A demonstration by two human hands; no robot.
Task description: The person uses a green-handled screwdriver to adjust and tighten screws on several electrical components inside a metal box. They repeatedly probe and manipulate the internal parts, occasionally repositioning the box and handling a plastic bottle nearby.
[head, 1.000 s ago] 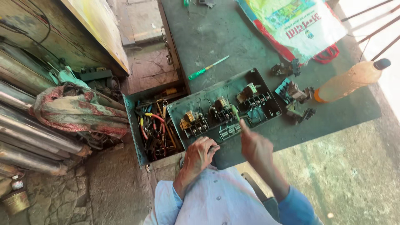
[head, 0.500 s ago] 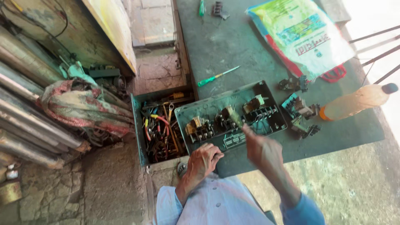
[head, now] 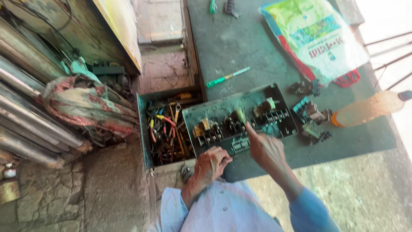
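An open grey metal electrical box (head: 279, 95) with several switch and fuse parts inside lies on a dark green table (head: 240, 47). My left hand (head: 211, 164) rests curled on the box's near edge. My right hand (head: 265, 148) hovers over the box's near side, its index finger pointing at the parts, beside a green-handled tool (head: 240, 115) that stands in the box. Whether the fingers touch that tool is unclear.
A green-handled screwdriver (head: 226, 77) lies on the table beyond the box. An open drawer of tools and wires (head: 165, 129) is to the left. Loose electrical parts (head: 311, 112), an orange bottle (head: 368, 109) and a printed sack (head: 318, 36) lie right. Cloth bundle (head: 83, 105) and pipes lie far left.
The view has shifted, so table and box sit further right and lower. My right hand has moved forward over the box. My left hand stays on the near edge.
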